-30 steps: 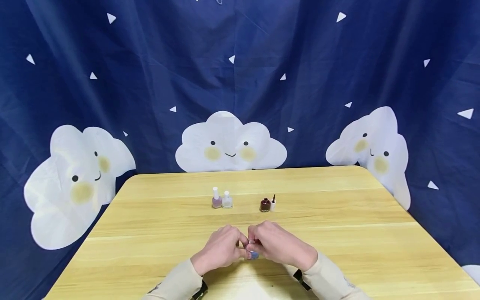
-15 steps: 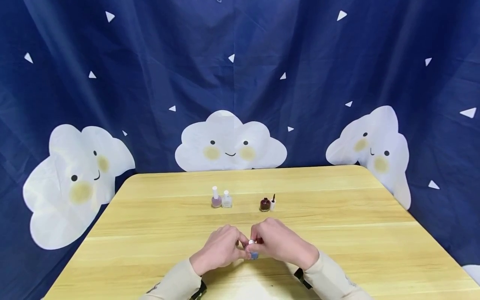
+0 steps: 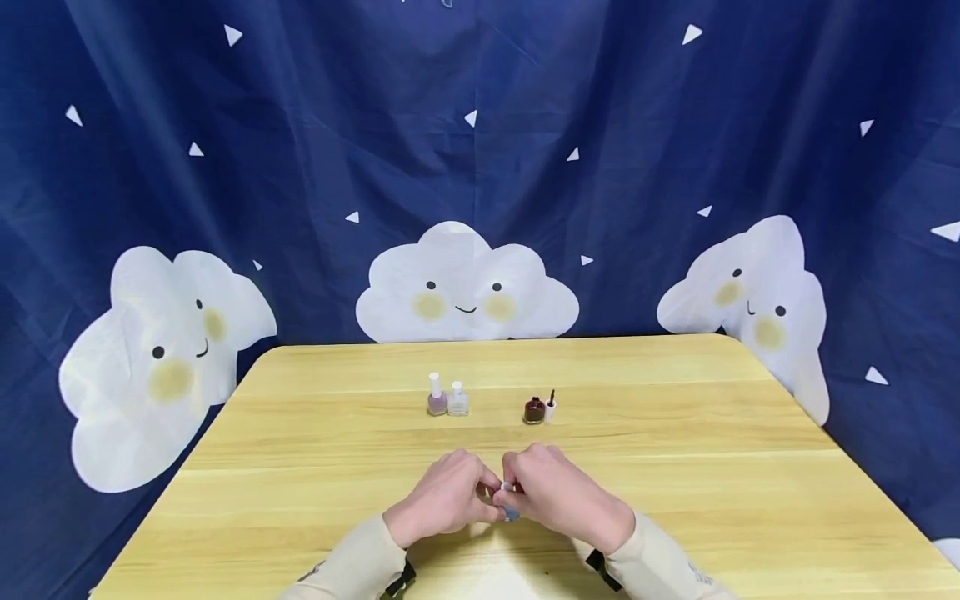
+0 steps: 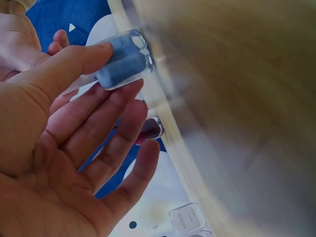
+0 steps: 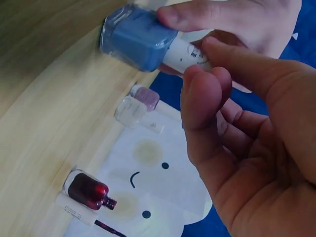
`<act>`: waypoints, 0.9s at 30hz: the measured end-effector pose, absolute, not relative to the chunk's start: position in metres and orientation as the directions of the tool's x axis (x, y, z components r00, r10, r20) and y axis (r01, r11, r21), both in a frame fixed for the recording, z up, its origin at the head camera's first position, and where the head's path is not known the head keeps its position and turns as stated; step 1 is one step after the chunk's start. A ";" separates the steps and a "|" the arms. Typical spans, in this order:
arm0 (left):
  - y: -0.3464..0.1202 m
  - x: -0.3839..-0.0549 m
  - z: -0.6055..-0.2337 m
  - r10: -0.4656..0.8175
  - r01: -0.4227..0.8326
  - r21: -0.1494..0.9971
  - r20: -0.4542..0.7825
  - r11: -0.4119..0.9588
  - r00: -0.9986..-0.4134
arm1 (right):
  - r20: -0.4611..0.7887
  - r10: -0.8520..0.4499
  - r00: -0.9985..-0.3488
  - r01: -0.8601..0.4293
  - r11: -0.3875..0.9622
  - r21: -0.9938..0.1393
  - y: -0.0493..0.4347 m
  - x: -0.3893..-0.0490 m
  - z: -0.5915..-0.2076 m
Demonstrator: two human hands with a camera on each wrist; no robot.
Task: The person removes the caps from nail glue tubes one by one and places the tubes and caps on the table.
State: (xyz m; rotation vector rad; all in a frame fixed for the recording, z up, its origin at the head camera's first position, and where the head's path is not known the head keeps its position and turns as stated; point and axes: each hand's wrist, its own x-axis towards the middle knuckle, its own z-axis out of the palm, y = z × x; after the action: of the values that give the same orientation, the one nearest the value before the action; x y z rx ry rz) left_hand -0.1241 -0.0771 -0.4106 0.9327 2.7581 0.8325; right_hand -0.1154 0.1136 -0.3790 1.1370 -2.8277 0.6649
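A blue nail polish bottle (image 5: 140,37) with a white cap (image 5: 183,57) is between my two hands, close over the near part of the table. My left hand (image 3: 450,493) pinches the glass body between thumb and fingers; the left wrist view shows the thumb on one face of the blue bottle (image 4: 123,59) and the lower fingers spread loosely. My right hand (image 3: 562,492) pinches the white cap between thumb and forefinger. The cap is on the bottle's neck, and the fingers partly cover it in the head view.
Farther back on the wooden table (image 3: 300,425) stand a lilac polish bottle (image 3: 437,403) and a clear one (image 3: 458,403), both capped. To their right is an uncapped dark red bottle (image 3: 534,411), its white brush cap (image 3: 551,410) beside it, brush up. A blue cloud-print curtain (image 3: 472,167) hangs behind.
My right hand rose slightly at the cap, then came back down; its fingers have shifted around the cap. My left hand keeps its hold on the bottle. The view has shifted a little.
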 end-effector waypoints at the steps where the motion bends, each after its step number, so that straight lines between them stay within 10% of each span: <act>1: -0.078 -0.124 -0.411 0.588 0.523 0.539 0.061 0.661 -0.806 | 0.181 -0.660 -0.729 -0.671 0.639 -0.377 0.114 -0.115 -0.379; 27: -0.081 -0.128 -0.412 0.609 0.532 0.554 0.056 0.640 -0.791 | 0.145 -0.784 -0.603 -0.759 0.509 -0.405 0.122 -0.124 -0.379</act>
State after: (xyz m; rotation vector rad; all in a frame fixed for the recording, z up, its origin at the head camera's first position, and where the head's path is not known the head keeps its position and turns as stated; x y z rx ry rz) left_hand -0.1275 -0.0812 -0.4119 0.9520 2.7205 0.8519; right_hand -0.1236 0.1223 -0.3788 1.4221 -2.7783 0.6996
